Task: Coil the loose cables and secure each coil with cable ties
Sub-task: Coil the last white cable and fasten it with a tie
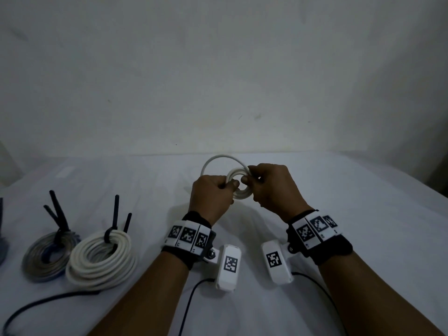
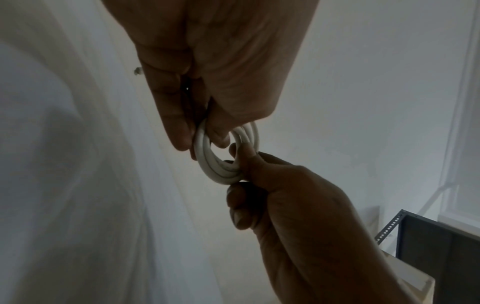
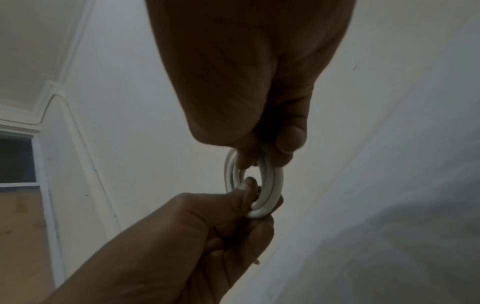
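Both hands pinch one small white cable coil held up above the white cloth-covered table. Her or his left hand has thumb and fingers closed on the coil's left side; the right hand grips the right side, fingers curled round the strands. One wider loop of the same cable stands up behind the hands. At the table's left lie two finished coils, touching each other: a white coil and a grey coil, each bound with a black cable tie whose tails stick up.
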